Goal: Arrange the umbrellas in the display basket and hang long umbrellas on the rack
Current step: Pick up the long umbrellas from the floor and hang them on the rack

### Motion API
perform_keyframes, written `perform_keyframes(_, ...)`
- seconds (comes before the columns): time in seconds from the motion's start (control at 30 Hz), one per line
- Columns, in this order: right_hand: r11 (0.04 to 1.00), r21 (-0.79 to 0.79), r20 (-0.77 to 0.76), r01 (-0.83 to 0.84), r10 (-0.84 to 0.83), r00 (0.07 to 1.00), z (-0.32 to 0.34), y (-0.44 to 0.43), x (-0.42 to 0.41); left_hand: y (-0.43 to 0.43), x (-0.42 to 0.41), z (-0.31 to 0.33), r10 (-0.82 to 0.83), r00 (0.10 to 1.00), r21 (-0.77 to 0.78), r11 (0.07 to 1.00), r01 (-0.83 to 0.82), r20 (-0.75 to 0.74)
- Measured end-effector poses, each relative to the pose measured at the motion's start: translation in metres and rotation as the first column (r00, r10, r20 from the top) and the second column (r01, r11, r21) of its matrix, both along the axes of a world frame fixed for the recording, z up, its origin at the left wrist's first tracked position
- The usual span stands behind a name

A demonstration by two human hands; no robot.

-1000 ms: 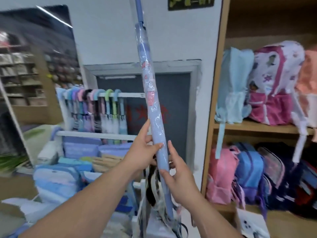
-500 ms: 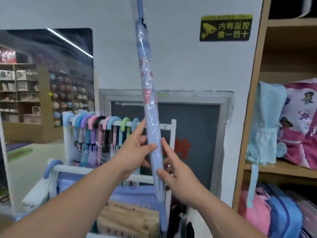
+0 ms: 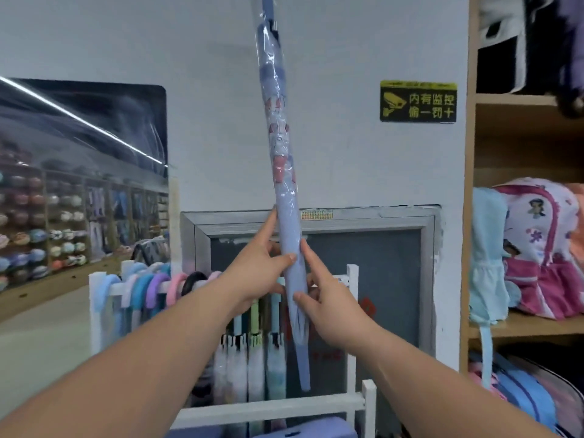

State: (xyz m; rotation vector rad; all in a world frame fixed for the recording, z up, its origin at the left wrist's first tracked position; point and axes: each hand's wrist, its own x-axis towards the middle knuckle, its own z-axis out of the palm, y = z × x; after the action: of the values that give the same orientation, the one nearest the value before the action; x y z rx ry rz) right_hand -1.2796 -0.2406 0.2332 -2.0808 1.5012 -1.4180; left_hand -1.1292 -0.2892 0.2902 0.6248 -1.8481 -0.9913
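My view has tipped upward since half a second ago. The wooden shelf unit (image 3: 470, 159) and its backpacks (image 3: 543, 248) now sit lower and further right, a higher shelf board has come into sight, and the cardboard packs under the rack have dropped out of frame. The white rack (image 3: 352, 314) now shows its lower rail, and the hung umbrellas (image 3: 252, 368) hook over its top rail by their curved handles.

The long umbrella (image 3: 281, 172), pale blue in a clear sleeve, is still nearly upright in front of the rack, its top leaning a little left. Its lower tip hangs free just above the lower rail. Both hands keep their grip on its lower half. The left hand (image 3: 256, 273) has its thumb across the front and its fingers wrapped behind. The right hand (image 3: 331, 305) holds just below it, thumb on the front and index finger laid along the shaft. The yellow-on-black sign (image 3: 417, 101) has slid down the wall.

The umbrella's upper end runs off the top of the frame, so I cannot see its handle. My left forearm covers part of the top rail, and the hooks there are blurred; I count perhaps eight. The right hand's other fingers are hidden behind the sleeve.
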Motion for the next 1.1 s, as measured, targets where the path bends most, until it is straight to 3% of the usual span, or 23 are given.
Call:
perform_keyframes(0.17, 0.997, -0.062, -0.026, 0.04, -0.041, 0.999, 0.031, -0.018, -0.01, -0.017, -0.01, 0.028, -0.022, 0.999, -0.03, 0.999, 0.021, -0.036)
perform_keyframes(0.37, 0.995, -0.102, 0.009, -0.016, 0.017, 1.0, 0.081, -0.035, -0.021, -0.024, -0.022, 0.075, 0.039, 0.998, -0.166, 0.985, -0.047, -0.054)
perform_keyframes(0.6, 0.989, -0.135, 0.003, -0.054, 0.055, 0.998, 0.131, -0.06, -0.041, -0.034, -0.04, 0.119, 0.088, 0.993, -0.223, 0.969, -0.104, -0.084)
perform_keyframes(1.1, 0.981, -0.167, 0.112, -0.098, 0.118, 0.987, 0.113, -0.121, -0.062, -0.083, -0.078, 0.102, 0.313, 0.939, -0.325, 0.881, -0.343, -0.143)
